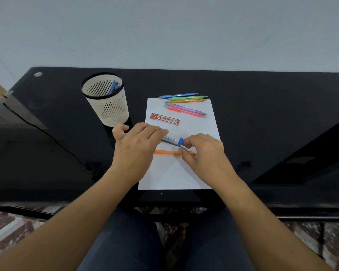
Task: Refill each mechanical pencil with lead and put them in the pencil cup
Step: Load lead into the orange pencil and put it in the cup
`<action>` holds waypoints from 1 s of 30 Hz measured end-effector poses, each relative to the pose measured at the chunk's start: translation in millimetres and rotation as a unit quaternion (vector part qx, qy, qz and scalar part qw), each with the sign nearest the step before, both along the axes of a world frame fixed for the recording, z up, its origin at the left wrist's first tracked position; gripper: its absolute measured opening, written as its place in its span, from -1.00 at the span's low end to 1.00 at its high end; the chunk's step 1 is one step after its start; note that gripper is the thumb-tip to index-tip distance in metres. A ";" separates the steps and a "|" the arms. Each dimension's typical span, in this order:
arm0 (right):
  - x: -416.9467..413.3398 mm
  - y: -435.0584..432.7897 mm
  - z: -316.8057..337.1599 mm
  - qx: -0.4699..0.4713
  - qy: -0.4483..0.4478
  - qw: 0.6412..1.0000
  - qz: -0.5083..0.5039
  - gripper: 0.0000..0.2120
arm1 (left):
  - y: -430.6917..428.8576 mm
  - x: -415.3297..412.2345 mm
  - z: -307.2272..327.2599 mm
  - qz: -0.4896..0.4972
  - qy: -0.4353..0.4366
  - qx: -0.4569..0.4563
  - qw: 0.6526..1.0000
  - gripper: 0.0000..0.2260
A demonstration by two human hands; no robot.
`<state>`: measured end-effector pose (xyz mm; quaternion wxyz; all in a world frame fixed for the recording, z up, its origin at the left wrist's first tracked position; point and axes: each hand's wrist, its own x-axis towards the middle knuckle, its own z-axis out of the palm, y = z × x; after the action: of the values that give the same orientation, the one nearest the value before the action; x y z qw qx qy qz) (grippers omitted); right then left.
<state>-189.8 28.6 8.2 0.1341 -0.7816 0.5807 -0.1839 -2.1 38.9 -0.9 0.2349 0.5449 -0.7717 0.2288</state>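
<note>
L hand (134, 147) grips lead tube (171, 141) by body; R hand (205, 153) pinches its blue cap (181, 141). Tube probably light, slippery; leads brittle, so hold mid-body, open cap gently. Orange pencil (164, 152) just below fingertips; pencil cup (106, 102) beyond L hand on bench (262, 98).

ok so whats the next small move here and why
Probably pull the blue cap off the clear lead tube. The left hand grips the tube's body and the right hand pinches the cap, which looks to be on. The orange pencil lies on the paper just below, seemingly the one to refill.
</note>
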 end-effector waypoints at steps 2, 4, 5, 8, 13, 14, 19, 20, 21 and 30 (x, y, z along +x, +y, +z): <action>0.3 -0.4 0.2 0.000 -0.002 1.000 0.000 -0.82 | -0.1 0.0 -1.1 0.004 0.005 0.003 1.000 -0.62; 0.3 -0.5 -0.2 -0.001 -0.006 1.000 0.003 -0.85 | 0.2 -0.7 -1.0 0.006 0.009 0.005 1.000 -0.61; 0.2 -0.4 -0.6 -0.003 -0.008 1.000 0.003 -0.87 | 0.3 -0.9 -0.8 0.006 0.011 0.008 1.000 -0.62; -0.1 -0.5 -0.8 -0.003 -0.012 1.000 0.004 -0.86 | -0.1 0.1 -1.1 0.013 0.019 0.017 1.000 -0.64; -1.4 -0.6 -1.1 -0.010 0.005 1.000 0.004 -0.79 | -0.3 0.7 -3.8 0.043 0.045 0.044 0.997 -0.74; -2.0 -0.2 -1.0 -0.013 0.006 1.000 0.003 -0.79 | -0.4 1.0 -4.8 0.051 0.049 0.051 0.996 -0.74; -5.1 2.0 -1.1 -0.026 0.004 1.000 -0.005 -0.81 | -0.9 2.7 -10.3 0.102 0.056 0.100 0.988 -0.68; -5.4 2.1 -0.7 -0.029 0.006 1.000 -0.007 -0.82 | -0.7 2.5 -9.2 0.117 0.054 0.121 0.984 -0.67; -5.9 2.2 -0.6 -0.032 0.006 0.999 -0.010 -0.82 | -0.3 2.5 -8.6 0.134 0.052 0.148 0.979 -0.68; -9.2 6.8 3.1 -0.068 -0.017 0.996 -0.051 -0.90 | -1.1 2.8 -7.1 0.220 0.103 0.231 0.942 -0.81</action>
<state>-198.9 35.4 11.3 0.0811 -0.7550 0.6037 -0.2426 0.7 37.9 -8.0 0.1247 0.7610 -0.6358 0.0323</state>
